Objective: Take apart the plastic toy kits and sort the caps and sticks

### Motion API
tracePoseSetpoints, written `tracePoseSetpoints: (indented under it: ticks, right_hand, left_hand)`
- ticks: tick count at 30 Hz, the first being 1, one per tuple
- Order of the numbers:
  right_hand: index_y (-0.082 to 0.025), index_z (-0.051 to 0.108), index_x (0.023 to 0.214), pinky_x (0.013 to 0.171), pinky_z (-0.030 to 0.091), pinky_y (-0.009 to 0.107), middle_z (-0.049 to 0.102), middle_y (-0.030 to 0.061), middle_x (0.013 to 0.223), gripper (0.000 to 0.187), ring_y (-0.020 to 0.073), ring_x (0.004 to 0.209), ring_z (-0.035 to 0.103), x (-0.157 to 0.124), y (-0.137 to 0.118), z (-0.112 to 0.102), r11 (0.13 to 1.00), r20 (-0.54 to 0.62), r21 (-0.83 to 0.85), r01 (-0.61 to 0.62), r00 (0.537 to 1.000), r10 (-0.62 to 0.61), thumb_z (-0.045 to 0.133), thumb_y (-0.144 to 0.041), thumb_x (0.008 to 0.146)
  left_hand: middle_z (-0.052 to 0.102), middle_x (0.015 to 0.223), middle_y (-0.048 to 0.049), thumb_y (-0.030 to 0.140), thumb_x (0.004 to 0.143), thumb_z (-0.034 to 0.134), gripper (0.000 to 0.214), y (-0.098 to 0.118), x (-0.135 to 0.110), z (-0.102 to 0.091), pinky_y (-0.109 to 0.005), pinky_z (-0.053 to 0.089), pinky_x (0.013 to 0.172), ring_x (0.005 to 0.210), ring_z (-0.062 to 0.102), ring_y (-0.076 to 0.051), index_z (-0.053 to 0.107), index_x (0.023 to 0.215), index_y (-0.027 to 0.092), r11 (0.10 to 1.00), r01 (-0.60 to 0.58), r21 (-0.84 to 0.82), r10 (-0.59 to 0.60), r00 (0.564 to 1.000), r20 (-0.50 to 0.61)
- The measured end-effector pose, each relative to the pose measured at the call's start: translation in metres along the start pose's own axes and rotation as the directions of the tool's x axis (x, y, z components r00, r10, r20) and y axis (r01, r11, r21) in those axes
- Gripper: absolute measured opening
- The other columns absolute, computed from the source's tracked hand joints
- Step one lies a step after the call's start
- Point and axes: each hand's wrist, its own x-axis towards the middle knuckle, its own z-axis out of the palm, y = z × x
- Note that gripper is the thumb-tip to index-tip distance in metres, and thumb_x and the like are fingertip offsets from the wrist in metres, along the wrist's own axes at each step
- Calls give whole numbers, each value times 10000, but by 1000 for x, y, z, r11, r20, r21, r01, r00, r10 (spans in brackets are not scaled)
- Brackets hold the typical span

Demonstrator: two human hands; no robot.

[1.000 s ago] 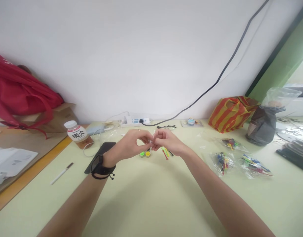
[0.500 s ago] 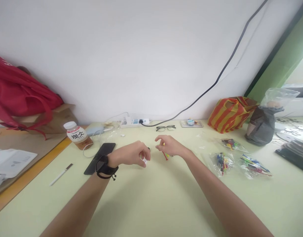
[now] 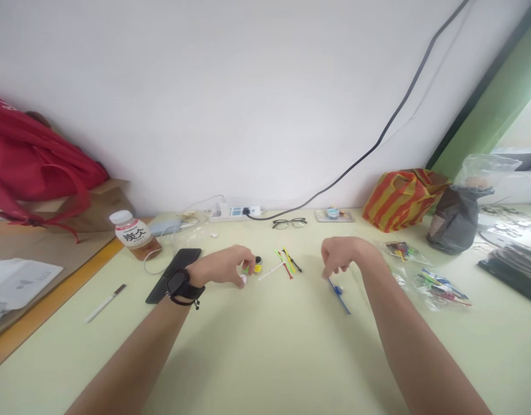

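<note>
My left hand (image 3: 224, 265) is curled with thumb and fingers around a small white disc (image 3: 243, 279); a bit of green shows between the fingers. Just beyond the fingertips lie a yellow disc (image 3: 257, 269) and a black disc (image 3: 258, 260). My right hand (image 3: 341, 253) points down, fingertips pinched at the upper end of a thin blue plastic stick (image 3: 340, 297), which slants toward me on the table. Between the hands lie several thin arrow-tipped plastic sticks (image 3: 287, 266) in white, red, yellow-green and black, some crossing.
Clear bags of coloured pieces (image 3: 442, 288) lie right of my right forearm. Behind are glasses (image 3: 289, 223), a small tray (image 3: 321, 218) and a power strip (image 3: 228, 216). Leftward are a phone (image 3: 174, 274), a drink bottle (image 3: 133, 235) and a pen (image 3: 105, 304).
My right hand has moved right, off the coloured sticks, and now meets a blue stick. My left hand has shifted slightly left with the white disc, uncovering the yellow and black discs.
</note>
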Motion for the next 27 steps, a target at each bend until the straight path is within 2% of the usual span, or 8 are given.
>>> tracePoseSetpoints:
  ticks: [3, 6, 9, 13, 16, 19, 21, 27]
  right_hand:
    - [-147, 653, 543, 590, 540, 338, 730, 130, 662, 295, 290, 692, 725, 6, 1, 9, 994, 116, -48, -95, 988, 100, 913, -269, 474]
    - [-148, 632, 509, 603, 556, 349, 726, 125, 638, 209, 302, 703, 741, 15, -8, 19, 992, 151, -73, -107, 982, 117, 839, -150, 481]
    - [-158, 610, 512, 610, 554, 336, 725, 98, 625, 173, 287, 696, 742, 19, -18, 24, 994, 109, -80, -71, 991, 79, 729, -40, 470]
    - [-173, 601, 537, 601, 540, 351, 715, 82, 611, 205, 295, 682, 732, 18, -28, 27, 994, 2, -104, -30, 1000, 31, 661, -1, 443]
    - [-176, 606, 552, 594, 527, 372, 708, 97, 625, 223, 325, 697, 728, 20, -32, 29, 991, -94, -135, -5, 996, -8, 649, 3, 426]
    - [-173, 609, 563, 605, 517, 369, 714, 116, 673, 214, 333, 723, 728, 24, -31, 29, 989, -161, -147, 27, 986, -51, 652, -8, 434]
    - [-173, 623, 590, 613, 508, 349, 729, 122, 727, 198, 322, 747, 727, 25, -28, 28, 989, -194, -137, 58, 977, -84, 676, -32, 461]
    - [-187, 687, 803, 577, 454, 266, 769, 92, 919, 180, 222, 760, 703, 24, -22, 21, 967, -237, -30, 252, 938, -252, 701, -130, 633]
  left_hand:
    - [635, 989, -13, 233, 684, 802, 264, -4, -1, -2, -276, 431, 773, 971, 594, -233, 721, 934, 252, 1000, 19, 19, -19, 1000, -16]
    - [632, 985, -13, 287, 695, 821, 305, -4, -4, -6, -274, 430, 772, 968, 595, -228, 719, 981, 258, 1000, 16, 22, -16, 1000, -20]
    - [651, 960, -23, 390, 782, 777, 242, 4, -5, -10, -276, 431, 745, 903, 603, -214, 716, 964, 243, 1000, -3, 15, 4, 997, -82]
    - [677, 893, -30, 465, 888, 670, 237, 14, -4, -13, -278, 432, 705, 826, 619, -202, 721, 953, 243, 1000, -22, -8, 20, 984, -179]
    - [702, 891, -38, 476, 865, 680, 252, 10, -5, -12, -278, 435, 663, 798, 643, -206, 719, 937, 238, 999, 40, -21, -42, 989, -139]
    - [714, 873, -49, 435, 769, 748, 233, 0, -7, -9, -280, 420, 611, 753, 649, -214, 708, 837, 217, 987, 163, 14, -162, 986, -36]
    - [715, 846, -46, 395, 718, 773, 210, -4, -6, -7, -277, 416, 598, 736, 652, -217, 700, 788, 211, 980, 201, 13, -201, 980, 13]
    - [735, 821, -32, 384, 725, 759, 189, 3, -4, -5, -272, 424, 583, 743, 672, -220, 714, 797, 216, 991, 130, -24, -130, 991, 34]
